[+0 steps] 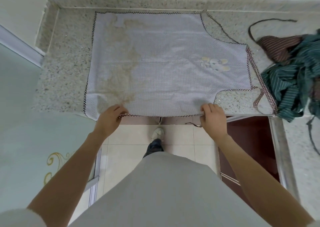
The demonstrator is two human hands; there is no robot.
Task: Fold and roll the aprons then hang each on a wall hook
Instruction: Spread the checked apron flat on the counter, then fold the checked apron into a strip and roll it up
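A pale lilac checked apron (164,62) with dark zigzag trim, brown stains on its left part and a small embroidered animal on its right lies spread flat on the speckled stone counter (65,67). Its bib points right, and its neck strap (259,81) trails toward the counter's right side. My left hand (112,117) pinches the near hem at the counter's front edge, left of centre. My right hand (213,117) grips the same hem further right, beside the armhole curve.
A heap of other aprons, teal striped (294,81) and maroon striped (280,48), lies at the counter's right with dark ties looping out. A wall runs along the back. A pale cabinet stands on the left, a dark red cabinet door below right, tiled floor underfoot.
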